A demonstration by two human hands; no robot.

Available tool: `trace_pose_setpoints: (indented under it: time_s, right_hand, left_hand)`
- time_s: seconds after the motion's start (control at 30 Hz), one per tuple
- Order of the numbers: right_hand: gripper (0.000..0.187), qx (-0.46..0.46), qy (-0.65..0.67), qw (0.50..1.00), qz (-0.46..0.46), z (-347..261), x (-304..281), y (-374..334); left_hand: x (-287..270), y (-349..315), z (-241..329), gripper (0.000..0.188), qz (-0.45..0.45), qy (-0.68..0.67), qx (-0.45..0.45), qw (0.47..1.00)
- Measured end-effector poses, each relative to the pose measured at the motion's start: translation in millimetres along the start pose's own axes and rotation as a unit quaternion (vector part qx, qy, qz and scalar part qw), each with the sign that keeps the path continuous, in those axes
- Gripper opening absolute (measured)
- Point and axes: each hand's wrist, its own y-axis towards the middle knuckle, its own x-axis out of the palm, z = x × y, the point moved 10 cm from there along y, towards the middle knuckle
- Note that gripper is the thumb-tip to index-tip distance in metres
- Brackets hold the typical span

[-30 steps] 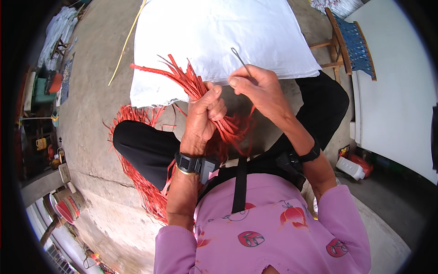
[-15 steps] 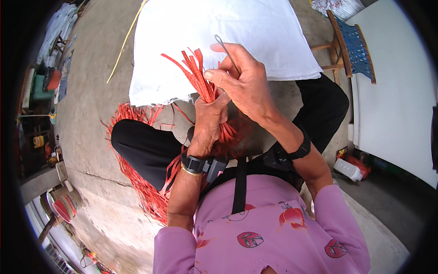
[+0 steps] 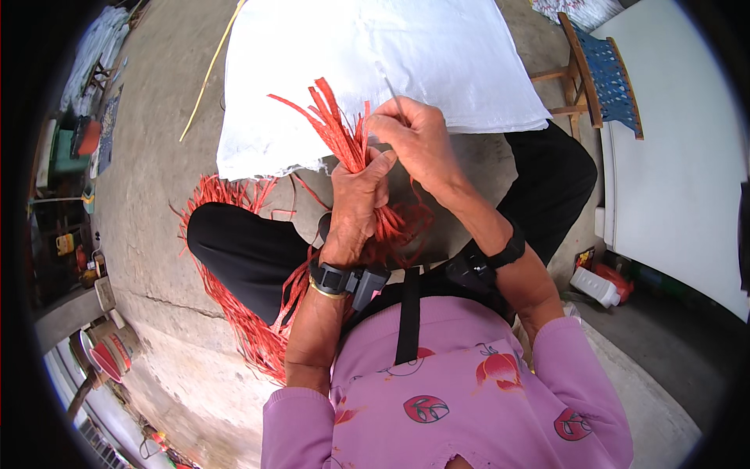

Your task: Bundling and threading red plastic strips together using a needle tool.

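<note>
While hands (image 3: 358,187) hold strips (image 3: 342,142) and needle (image 3: 391,90), ends (image 3: 323,95) splay.

No text can be read; the bucket (image 3: 125,336) left of the strands (image 3: 248,332) bears red lettering (image 3: 119,345), too small to tell.

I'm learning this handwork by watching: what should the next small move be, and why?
Probably the right hand should ease the nearest red strand away from the bundle: it is right by that strand, the left hand grips the bundle, and the needle sticks up out of the way.
</note>
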Motion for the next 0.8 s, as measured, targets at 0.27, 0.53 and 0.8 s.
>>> trace_pose_setpoints:
  time_s: [0.27, 0.53, 0.8]
  right_hand:
    - [0.023, -0.043, -0.037, 0.998, 0.027, -7, -6, -4]
    - [0.017, 0.032, 0.057, 0.996, 0.054, 28, -27, -6]
    - [0.016, 0.034, 0.145, 0.989, 0.027, -3, -23, -11]
  left_hand:
    - [1, -1, 1, 0.017, -0.001, 0.037, 0.019, 0.999]
    - [8, -6, 29, 0.017, -0.024, -0.054, 0.052, 0.997]
    - [4, 0, 21, 0.017, 0.000, -0.021, 0.018, 1.000]
